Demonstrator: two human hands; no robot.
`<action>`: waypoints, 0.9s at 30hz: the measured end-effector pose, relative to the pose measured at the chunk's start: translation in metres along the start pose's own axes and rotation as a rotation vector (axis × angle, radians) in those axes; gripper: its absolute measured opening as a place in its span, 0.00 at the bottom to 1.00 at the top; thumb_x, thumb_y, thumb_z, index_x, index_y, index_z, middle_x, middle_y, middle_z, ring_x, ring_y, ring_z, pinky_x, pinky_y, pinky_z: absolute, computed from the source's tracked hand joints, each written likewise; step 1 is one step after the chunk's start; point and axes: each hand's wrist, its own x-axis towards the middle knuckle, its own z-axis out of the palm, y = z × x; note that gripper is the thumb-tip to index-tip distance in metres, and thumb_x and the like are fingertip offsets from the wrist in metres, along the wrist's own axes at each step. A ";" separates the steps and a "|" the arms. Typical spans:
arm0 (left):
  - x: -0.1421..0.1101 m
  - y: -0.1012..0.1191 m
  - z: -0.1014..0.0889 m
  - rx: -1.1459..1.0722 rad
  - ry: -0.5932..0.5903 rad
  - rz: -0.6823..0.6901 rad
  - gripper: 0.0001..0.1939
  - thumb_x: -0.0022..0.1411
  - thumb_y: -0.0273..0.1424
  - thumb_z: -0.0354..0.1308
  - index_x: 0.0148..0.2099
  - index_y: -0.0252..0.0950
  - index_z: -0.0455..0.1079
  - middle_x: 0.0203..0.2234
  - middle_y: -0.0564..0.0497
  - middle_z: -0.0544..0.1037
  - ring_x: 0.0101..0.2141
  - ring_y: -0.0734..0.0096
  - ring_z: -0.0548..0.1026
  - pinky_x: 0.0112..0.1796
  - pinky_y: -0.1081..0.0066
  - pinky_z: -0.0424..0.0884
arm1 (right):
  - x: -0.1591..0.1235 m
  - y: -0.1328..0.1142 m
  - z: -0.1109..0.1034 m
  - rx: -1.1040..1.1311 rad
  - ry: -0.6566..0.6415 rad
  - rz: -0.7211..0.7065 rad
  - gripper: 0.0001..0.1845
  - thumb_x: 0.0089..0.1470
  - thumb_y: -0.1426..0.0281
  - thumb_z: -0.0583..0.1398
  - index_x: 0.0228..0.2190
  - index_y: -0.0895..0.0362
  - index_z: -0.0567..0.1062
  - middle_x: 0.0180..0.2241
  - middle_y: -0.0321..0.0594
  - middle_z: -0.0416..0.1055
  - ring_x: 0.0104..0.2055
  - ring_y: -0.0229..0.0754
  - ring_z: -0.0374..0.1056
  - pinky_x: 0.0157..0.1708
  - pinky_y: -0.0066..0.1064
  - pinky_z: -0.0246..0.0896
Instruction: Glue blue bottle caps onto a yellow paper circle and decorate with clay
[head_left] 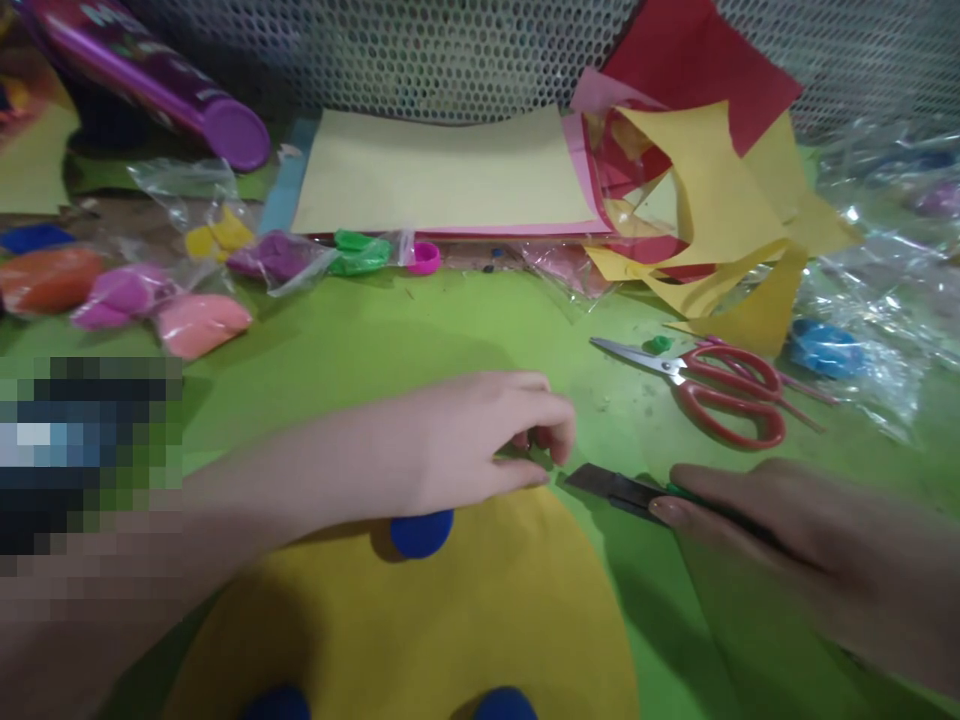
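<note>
My right hand (810, 550) grips a utility knife (611, 487), its dark blade pointing left toward my other hand. Curled in a loose pinch, my left hand (517, 430) hovers at the far edge of a round yellow disc (450, 620). Whatever lies between its fingertips is too small to make out. Blue round pieces sit on the disc: one (422, 533) beside my left wrist, another (506, 703) at the bottom, and a third (279, 703) at lower left, partly cut off by the frame. Red-handled scissors (731, 395) lie partly spread beyond the knife.
Bagged coloured clay (202, 325) lines the left side, with a purple tube (187, 100) behind. Paper sheets (442, 175) lie at the back against a perforated metal panel (450, 60). Yellow paper scraps (720, 200), clear plastic wrapping (885, 240) and a blue lump (829, 347) occupy the right.
</note>
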 end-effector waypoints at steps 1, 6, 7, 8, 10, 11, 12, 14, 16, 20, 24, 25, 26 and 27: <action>0.001 0.001 -0.001 -0.003 -0.014 -0.014 0.04 0.59 0.28 0.52 0.37 0.41 0.67 0.35 0.57 0.69 0.32 0.77 0.68 0.32 0.77 0.61 | 0.000 -0.001 0.000 0.029 -0.041 -0.020 0.32 0.58 0.47 0.37 0.24 0.48 0.71 0.15 0.35 0.68 0.16 0.38 0.65 0.15 0.30 0.57; 0.002 0.003 -0.002 -0.004 -0.056 -0.040 0.05 0.59 0.28 0.52 0.35 0.40 0.69 0.36 0.56 0.69 0.33 0.76 0.68 0.33 0.76 0.62 | 0.001 -0.001 0.002 0.063 -0.109 -0.033 0.32 0.60 0.49 0.37 0.22 0.50 0.69 0.16 0.35 0.68 0.16 0.38 0.65 0.16 0.31 0.54; 0.002 0.003 -0.002 -0.002 -0.054 -0.030 0.05 0.60 0.28 0.52 0.35 0.41 0.69 0.36 0.57 0.69 0.34 0.76 0.68 0.34 0.76 0.62 | 0.001 0.000 0.002 0.063 -0.108 -0.033 0.32 0.60 0.49 0.37 0.22 0.50 0.69 0.15 0.34 0.67 0.16 0.38 0.64 0.15 0.31 0.53; 0.001 0.001 -0.001 -0.002 -0.049 -0.017 0.06 0.60 0.28 0.52 0.34 0.42 0.69 0.36 0.57 0.69 0.35 0.75 0.68 0.35 0.75 0.62 | 0.001 0.000 0.002 0.064 -0.107 -0.035 0.31 0.60 0.49 0.37 0.22 0.50 0.68 0.15 0.34 0.66 0.15 0.38 0.64 0.15 0.31 0.53; 0.000 -0.001 0.000 -0.002 -0.034 0.007 0.06 0.60 0.29 0.52 0.34 0.43 0.70 0.37 0.58 0.69 0.36 0.74 0.69 0.36 0.75 0.62 | 0.002 0.000 0.002 0.076 -0.113 -0.037 0.30 0.60 0.50 0.38 0.23 0.50 0.69 0.14 0.33 0.66 0.14 0.38 0.63 0.15 0.31 0.52; -0.001 -0.003 0.000 -0.002 -0.026 0.016 0.07 0.60 0.30 0.51 0.34 0.44 0.70 0.37 0.58 0.70 0.37 0.74 0.69 0.36 0.75 0.62 | 0.002 0.000 0.002 0.081 -0.114 -0.042 0.29 0.61 0.50 0.39 0.23 0.50 0.69 0.13 0.33 0.65 0.14 0.37 0.62 0.15 0.31 0.52; -0.001 -0.004 0.001 -0.003 -0.024 0.025 0.07 0.60 0.31 0.51 0.34 0.44 0.70 0.38 0.58 0.70 0.37 0.74 0.69 0.36 0.75 0.62 | 0.002 -0.001 0.002 0.088 -0.114 -0.053 0.29 0.61 0.51 0.39 0.24 0.50 0.70 0.13 0.33 0.65 0.14 0.38 0.62 0.14 0.31 0.52; -0.002 -0.005 0.001 -0.008 -0.023 0.040 0.07 0.61 0.32 0.51 0.35 0.44 0.71 0.38 0.57 0.70 0.36 0.74 0.69 0.35 0.75 0.63 | 0.001 -0.001 0.002 0.102 -0.112 -0.065 0.29 0.60 0.50 0.39 0.24 0.50 0.70 0.13 0.33 0.65 0.14 0.38 0.62 0.14 0.31 0.51; -0.003 -0.006 0.001 -0.013 -0.024 0.049 0.08 0.61 0.33 0.51 0.35 0.44 0.71 0.38 0.57 0.70 0.35 0.75 0.69 0.35 0.75 0.63 | 0.000 -0.002 0.003 0.104 -0.092 -0.059 0.29 0.60 0.49 0.39 0.23 0.49 0.70 0.13 0.34 0.65 0.14 0.38 0.62 0.14 0.32 0.51; -0.002 -0.005 0.001 -0.006 -0.001 0.034 0.07 0.61 0.32 0.51 0.35 0.44 0.71 0.38 0.57 0.71 0.35 0.75 0.69 0.36 0.75 0.63 | -0.002 -0.002 0.004 0.077 -0.102 -0.044 0.29 0.60 0.49 0.40 0.23 0.49 0.70 0.13 0.34 0.66 0.14 0.39 0.63 0.14 0.32 0.50; 0.000 0.000 0.000 0.002 -0.004 0.008 0.06 0.60 0.30 0.52 0.35 0.41 0.71 0.36 0.57 0.71 0.36 0.75 0.70 0.37 0.76 0.63 | -0.001 -0.001 0.004 0.036 -0.082 -0.066 0.29 0.60 0.51 0.39 0.22 0.50 0.70 0.13 0.35 0.65 0.14 0.38 0.61 0.15 0.32 0.49; 0.000 0.001 -0.001 0.005 -0.009 0.004 0.06 0.59 0.29 0.53 0.35 0.40 0.71 0.36 0.57 0.71 0.36 0.75 0.70 0.37 0.76 0.63 | -0.001 -0.001 0.004 0.033 -0.067 -0.073 0.29 0.61 0.52 0.39 0.23 0.50 0.70 0.13 0.35 0.65 0.14 0.38 0.61 0.15 0.32 0.49; 0.000 0.003 -0.002 0.007 -0.012 0.001 0.06 0.59 0.29 0.53 0.35 0.39 0.71 0.36 0.57 0.70 0.36 0.75 0.70 0.38 0.76 0.63 | -0.001 -0.001 0.004 0.035 -0.061 -0.070 0.29 0.60 0.51 0.39 0.23 0.50 0.70 0.13 0.35 0.65 0.14 0.38 0.61 0.15 0.32 0.49; 0.000 0.004 -0.002 0.009 -0.015 0.000 0.06 0.60 0.29 0.53 0.35 0.39 0.71 0.36 0.56 0.70 0.37 0.75 0.70 0.38 0.76 0.63 | -0.001 -0.001 0.004 0.042 -0.064 -0.065 0.29 0.60 0.51 0.39 0.23 0.50 0.70 0.13 0.34 0.64 0.14 0.38 0.61 0.15 0.32 0.48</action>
